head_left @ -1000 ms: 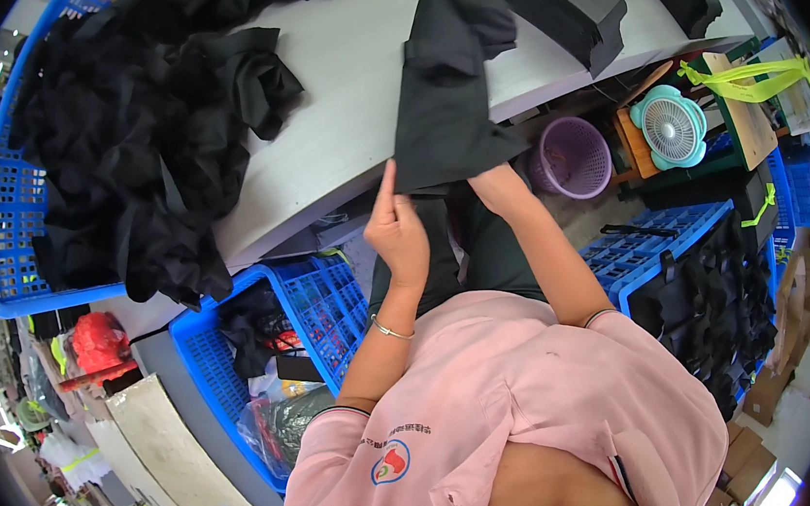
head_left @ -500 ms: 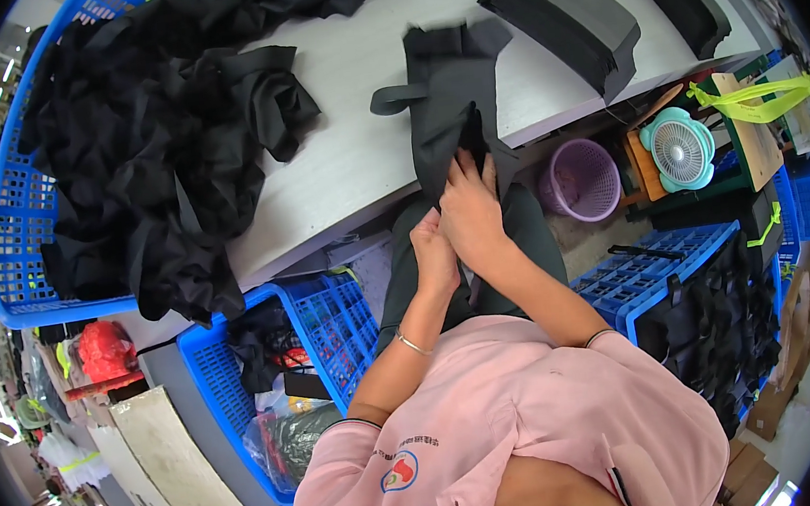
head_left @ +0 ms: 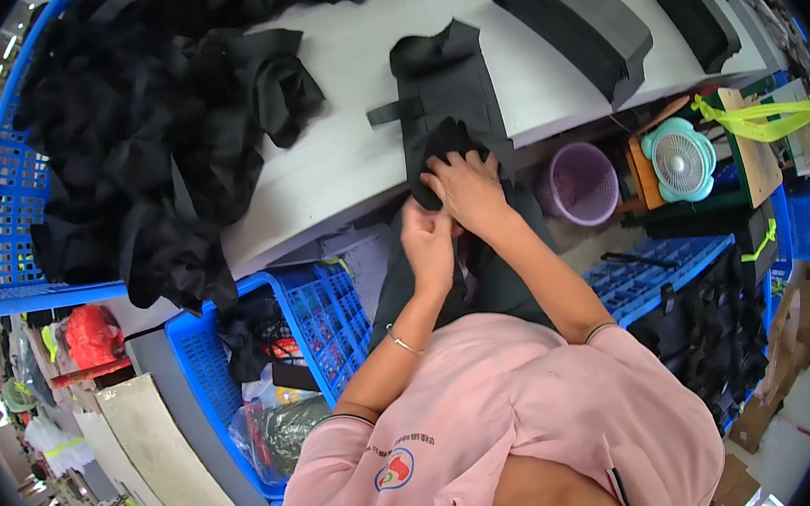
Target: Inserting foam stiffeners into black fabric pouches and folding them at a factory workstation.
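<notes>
A black fabric piece like a small bag [head_left: 447, 78], with a short strap loop [head_left: 390, 113] sticking out at its left side, lies over the table's near edge and hangs toward my lap. My left hand [head_left: 428, 239] is closed in a pinch at its near end. Close beside it, my right hand [head_left: 470, 193] bends its fingers over the bunched fabric around a dark fold or opening. The fingertips are partly lost against the black cloth. Both hands touch the same piece.
Black fabric pieces [head_left: 132, 152] heap over a blue crate [head_left: 4, 243] at left. Stacked black panels [head_left: 578, 26] lie at the table's [head_left: 339, 74] right. Below are a purple basket [head_left: 582, 187], a turquoise fan [head_left: 681, 160] and blue crates [head_left: 319, 325] either side of my legs.
The fabric bag has flattened onto the table, and its far end has shifted slightly left. My right hand's fingers have come out of the opening onto the bunched cloth; my left hand stays beside it.
</notes>
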The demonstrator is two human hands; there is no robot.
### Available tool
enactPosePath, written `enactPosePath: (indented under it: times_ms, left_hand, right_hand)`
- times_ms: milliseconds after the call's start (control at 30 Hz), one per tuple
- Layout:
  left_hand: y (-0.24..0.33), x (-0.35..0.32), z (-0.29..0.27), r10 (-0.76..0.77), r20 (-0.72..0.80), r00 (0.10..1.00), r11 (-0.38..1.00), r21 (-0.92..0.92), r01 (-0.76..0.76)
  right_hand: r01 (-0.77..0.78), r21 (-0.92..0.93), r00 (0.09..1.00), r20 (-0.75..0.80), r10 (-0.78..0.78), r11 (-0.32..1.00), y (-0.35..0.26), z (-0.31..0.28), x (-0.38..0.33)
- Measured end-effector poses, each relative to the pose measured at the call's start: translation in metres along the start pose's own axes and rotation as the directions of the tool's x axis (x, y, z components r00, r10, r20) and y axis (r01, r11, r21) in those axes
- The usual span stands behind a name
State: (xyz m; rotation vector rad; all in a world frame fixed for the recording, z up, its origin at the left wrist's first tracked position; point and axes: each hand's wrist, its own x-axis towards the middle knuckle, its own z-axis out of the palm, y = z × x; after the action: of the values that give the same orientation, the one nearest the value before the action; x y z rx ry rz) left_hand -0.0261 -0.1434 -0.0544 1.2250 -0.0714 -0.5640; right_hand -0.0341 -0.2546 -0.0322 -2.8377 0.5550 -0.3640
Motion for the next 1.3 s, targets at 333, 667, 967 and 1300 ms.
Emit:
enactPosePath:
  times_ms: [333, 667, 967, 1300]
  left_hand:
    - [0.068, 0.048, 0.011, 0.614, 0.346, 0.710, 0.367, 0.671, -0.644]
    - [0.081, 0.034, -0.079, 0.443, 0.027, 0.896, 0.663, 0.663, -0.347]
    - [0.058, 0.024, -0.040, -0.195, 0.156, 0.968, 0.972, -0.104, 0.212]
    - [0.046, -0.016, -0.046, -0.269, 0.290, 0.918, 0.959, -0.007, 0.283]
  right_hand:
    - [0.251, 0.267, 0.933, -0.322, -0.159, 0.930, -0.015, 0.036, -0.027]
    - [-0.092, -0.113, 0.992, 0.072, 0.101, 0.989, 0.055, -0.010, -0.032]
    - [0.220, 0.348, 0.969, 0.030, -0.246, 0.911, -0.027, -0.051, -0.104]
    - [-0.284, 0.901, 0.908, 0.143, 0.393, 0.329, 0.046, -0.095, -0.088]
